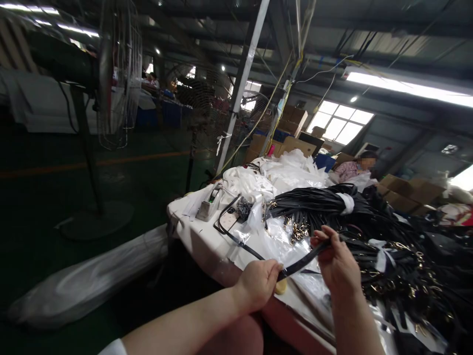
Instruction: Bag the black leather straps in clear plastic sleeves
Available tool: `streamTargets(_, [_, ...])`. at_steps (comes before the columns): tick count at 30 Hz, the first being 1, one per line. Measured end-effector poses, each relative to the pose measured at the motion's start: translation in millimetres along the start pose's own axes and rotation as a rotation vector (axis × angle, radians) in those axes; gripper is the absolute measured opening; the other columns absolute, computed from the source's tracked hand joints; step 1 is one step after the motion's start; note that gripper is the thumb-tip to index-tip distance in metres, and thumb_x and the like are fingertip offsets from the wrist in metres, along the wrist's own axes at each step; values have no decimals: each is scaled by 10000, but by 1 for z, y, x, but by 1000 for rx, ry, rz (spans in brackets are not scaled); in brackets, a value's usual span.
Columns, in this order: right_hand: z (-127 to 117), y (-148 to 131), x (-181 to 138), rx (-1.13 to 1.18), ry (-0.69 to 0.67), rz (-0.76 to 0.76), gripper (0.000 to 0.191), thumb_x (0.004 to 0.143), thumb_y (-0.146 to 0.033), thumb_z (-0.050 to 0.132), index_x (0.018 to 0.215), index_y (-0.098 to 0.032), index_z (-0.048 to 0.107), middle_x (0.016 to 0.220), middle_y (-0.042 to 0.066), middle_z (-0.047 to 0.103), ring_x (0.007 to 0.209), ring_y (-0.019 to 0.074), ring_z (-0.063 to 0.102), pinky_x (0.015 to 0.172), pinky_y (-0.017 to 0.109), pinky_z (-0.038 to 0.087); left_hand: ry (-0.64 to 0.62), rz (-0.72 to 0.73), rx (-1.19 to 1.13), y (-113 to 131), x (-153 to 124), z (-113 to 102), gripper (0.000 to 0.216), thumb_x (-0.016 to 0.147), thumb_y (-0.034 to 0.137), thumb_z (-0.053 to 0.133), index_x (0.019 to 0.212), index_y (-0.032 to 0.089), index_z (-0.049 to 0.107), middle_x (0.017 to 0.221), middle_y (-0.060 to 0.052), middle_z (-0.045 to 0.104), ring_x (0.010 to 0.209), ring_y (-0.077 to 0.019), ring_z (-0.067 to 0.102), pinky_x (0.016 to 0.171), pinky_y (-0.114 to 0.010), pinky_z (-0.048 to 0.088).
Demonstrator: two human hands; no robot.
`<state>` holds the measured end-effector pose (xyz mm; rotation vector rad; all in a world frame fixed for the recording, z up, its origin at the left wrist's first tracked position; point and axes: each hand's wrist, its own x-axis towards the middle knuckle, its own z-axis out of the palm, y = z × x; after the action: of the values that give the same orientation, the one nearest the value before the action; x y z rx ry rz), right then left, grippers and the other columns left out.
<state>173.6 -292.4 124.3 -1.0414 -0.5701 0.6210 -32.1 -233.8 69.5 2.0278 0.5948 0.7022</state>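
Observation:
A black strap (301, 263) stretches between my two hands above the near edge of the table. My left hand (259, 282) is closed around it, and a length runs on from that fist toward the tape dispenser. Further right, my right hand (337, 254) pinches the strap near its other end, with some fingers raised. Just behind lie clear plastic bags (279, 236) and a bundle of black straps (310, 201) with gold clasps (300, 230), tied with a white band. Under my left hand a small yellow round thing (281, 287) shows partly.
A tape dispenser (207, 207) stands at the table's (195, 242) left corner. More black straps (399, 276) heap up on the right. A standing fan (117, 79) and a plastic-wrapped roll (96, 276) are on the left. A person (351, 170) sits beyond the table.

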Motion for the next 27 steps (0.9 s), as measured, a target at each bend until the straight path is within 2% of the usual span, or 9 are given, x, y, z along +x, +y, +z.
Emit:
streamTargets(4, [19, 42, -31, -50, -193, 220, 355, 823, -503, 708, 986, -191, 744, 982, 93, 745, 992, 248, 653, 968, 396, 467, 33, -28, 13, 0, -5, -8, 448, 1003, 414, 228, 676, 221, 467, 557, -4, 554, 539, -146, 529, 559, -256, 343])
streamTargets(8, [4, 58, -29, -12, -85, 229, 253, 734, -458, 766, 829, -226, 730, 872, 34, 738, 883, 219, 667, 888, 375, 517, 39, -80, 180, -21, -18, -14, 434, 987, 383, 259, 683, 211, 516, 585, -27, 580, 561, -162, 542, 550, -271, 317])
streamTargets(11, [-7, 68, -25, -23, -16, 212, 265, 732, -490, 757, 739, -232, 694, 806, 10, 725, 813, 194, 662, 861, 355, 526, -85, -163, 155, -37, -29, -15, 469, 992, 402, 252, 673, 206, 535, 524, -4, 570, 495, -144, 532, 555, -252, 353])
streamTargets(13, [-4, 81, -33, -70, -21, 220, 327, 725, -538, 754, 758, -215, 712, 842, 36, 736, 838, 209, 664, 858, 354, 524, -148, -217, 78, -44, -32, -10, 505, 996, 446, 227, 683, 202, 538, 521, 11, 587, 454, -127, 532, 555, -237, 382])
streamTargets(16, [9, 105, -53, -177, -84, 255, 412, 713, -584, 746, 819, -186, 753, 886, 75, 748, 882, 240, 667, 863, 364, 519, -145, -269, -33, -46, -29, 2, 515, 989, 487, 225, 701, 193, 534, 555, 9, 615, 441, -117, 551, 542, -226, 407])
streamTargets(20, [10, 115, -74, -378, -122, 254, 421, 755, -594, 693, 817, -184, 767, 823, 74, 739, 837, 266, 666, 855, 414, 516, -107, -326, -146, -51, -20, 17, 474, 973, 488, 251, 673, 205, 486, 452, 38, 508, 377, -115, 479, 491, -228, 380])
streamTargets(23, [-25, 97, -89, -559, -7, 148, 379, 686, -547, 768, 879, -221, 760, 961, 92, 729, 1006, 322, 612, 1004, 472, 418, -43, -322, -145, -63, -17, 19, 442, 958, 489, 289, 648, 220, 453, 393, 61, 403, 371, -116, 416, 484, -235, 340])
streamTargets(26, [-90, 81, -108, -816, 267, -66, 577, 659, -513, 781, 1139, -208, 679, 1286, 152, 592, 1293, 385, 392, 1155, 535, 163, -31, -338, -172, -77, -17, 19, 458, 941, 545, 311, 672, 219, 485, 385, 67, 376, 370, -121, 390, 467, -242, 305])
streamTargets(27, [-114, 80, -114, -1024, 387, -187, 648, 675, -531, 747, 1212, -186, 636, 1312, 174, 564, 1303, 405, 377, 1148, 568, 152, -36, -345, -187, -80, -18, 20, 476, 934, 571, 311, 682, 216, 504, 383, 68, 371, 369, -123, 387, 459, -243, 295])
